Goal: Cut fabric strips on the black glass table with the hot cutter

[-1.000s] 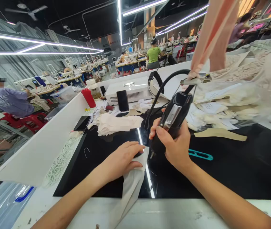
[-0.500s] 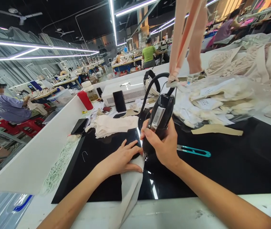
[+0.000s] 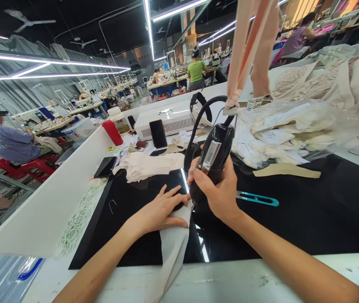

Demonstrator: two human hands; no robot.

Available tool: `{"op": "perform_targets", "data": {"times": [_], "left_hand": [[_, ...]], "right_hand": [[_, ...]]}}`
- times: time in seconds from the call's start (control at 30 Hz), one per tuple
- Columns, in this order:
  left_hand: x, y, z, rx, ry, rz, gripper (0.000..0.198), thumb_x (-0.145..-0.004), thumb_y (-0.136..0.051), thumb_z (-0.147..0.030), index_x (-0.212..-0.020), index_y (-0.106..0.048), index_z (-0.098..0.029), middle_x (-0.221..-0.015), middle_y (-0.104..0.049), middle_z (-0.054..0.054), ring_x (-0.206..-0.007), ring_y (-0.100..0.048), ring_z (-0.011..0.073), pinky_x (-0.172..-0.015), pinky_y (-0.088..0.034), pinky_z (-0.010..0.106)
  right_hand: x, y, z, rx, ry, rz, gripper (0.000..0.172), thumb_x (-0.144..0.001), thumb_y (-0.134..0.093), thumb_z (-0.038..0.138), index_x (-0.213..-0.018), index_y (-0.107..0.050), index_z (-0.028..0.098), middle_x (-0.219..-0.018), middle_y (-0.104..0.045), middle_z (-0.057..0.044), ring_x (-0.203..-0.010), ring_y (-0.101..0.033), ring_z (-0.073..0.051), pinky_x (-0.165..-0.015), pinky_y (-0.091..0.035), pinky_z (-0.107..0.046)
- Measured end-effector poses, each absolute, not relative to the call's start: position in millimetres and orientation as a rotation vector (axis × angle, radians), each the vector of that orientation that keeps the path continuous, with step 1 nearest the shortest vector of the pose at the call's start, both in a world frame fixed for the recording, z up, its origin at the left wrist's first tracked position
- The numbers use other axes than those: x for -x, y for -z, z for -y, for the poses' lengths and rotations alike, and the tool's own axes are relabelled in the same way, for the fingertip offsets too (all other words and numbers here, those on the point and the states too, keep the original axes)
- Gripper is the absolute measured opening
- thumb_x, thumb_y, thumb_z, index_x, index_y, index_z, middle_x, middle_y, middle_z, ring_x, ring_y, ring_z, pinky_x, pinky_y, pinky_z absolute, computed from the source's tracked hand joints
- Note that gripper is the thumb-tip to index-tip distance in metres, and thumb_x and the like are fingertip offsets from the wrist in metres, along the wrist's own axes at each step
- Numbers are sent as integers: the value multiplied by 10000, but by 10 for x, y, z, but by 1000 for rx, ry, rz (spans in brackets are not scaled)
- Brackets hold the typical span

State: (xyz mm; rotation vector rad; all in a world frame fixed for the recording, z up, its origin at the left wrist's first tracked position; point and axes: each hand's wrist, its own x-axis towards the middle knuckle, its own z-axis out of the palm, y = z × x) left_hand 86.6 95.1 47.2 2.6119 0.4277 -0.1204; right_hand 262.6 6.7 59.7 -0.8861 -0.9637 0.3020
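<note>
My left hand (image 3: 160, 210) lies flat with fingers spread, pressing the top end of a pale fabric strip (image 3: 171, 252) against the glossy black work surface (image 3: 293, 223). The strip runs down over the white front edge of the table. My right hand (image 3: 217, 191) is closed around a black corded hand tool (image 3: 212, 158), held upright. Its tip points down at the fabric just right of my left fingers. A black cable loops up from the tool's top.
Teal thread snips (image 3: 257, 199) lie right of my right hand. Folded cream fabric (image 3: 151, 164), a dark phone (image 3: 105, 167), a red bottle (image 3: 112, 131) and a white machine box (image 3: 170, 120) stand behind. Bagged pale pieces (image 3: 293, 130) pile up at right. Other people work at far tables.
My view shifted slightly. My right hand brought the tool leftward and down, so that its tip sits at the fabric beside my left fingers. My left hand's fingers spread a little wider.
</note>
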Motion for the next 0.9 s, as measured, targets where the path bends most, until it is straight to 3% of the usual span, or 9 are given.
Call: {"op": "perform_targets", "data": {"times": [0.33,0.6,0.77,0.9], "left_hand": [[-865,-477,-935,-2580,90,-421,397,-955,-804,-488,-1225,-639,-249,-1571,-590,114,-1632,-342,340,-1351,-76,689],[-861,-448,-963,-2618,55,-372,455,-948,-799,-515,-1287,-672,-240,-1623,-546,140,-1651,-287,363,-1346,-139,698],[-879,-472,-957,-2636,80,-378,600,-945,-818,-460,-1456,-626,-212,-1686,-463,184,-1650,-272,397,-1330,-150,724],[-883,-498,-950,-2613,86,-376,480,-948,-826,-396,-1381,-697,-233,-1694,-465,142,-1671,-194,404,-1326,-173,718]], "right_hand": [[-2564,-616,-84,883,-388,925,298,-855,-776,372,-1050,-570,281,-894,-633,9,-756,-593,-178,-684,-562,-353],[-2504,-633,-90,863,-411,948,336,-852,-777,332,-1103,-559,287,-902,-626,8,-771,-604,-181,-675,-563,-341],[-2411,-658,-110,871,-436,950,320,-828,-777,314,-1036,-535,288,-854,-595,19,-721,-559,-178,-635,-550,-346],[-2362,-668,-126,870,-453,953,323,-822,-778,341,-1030,-537,290,-864,-596,13,-726,-563,-182,-620,-548,-345]]}}
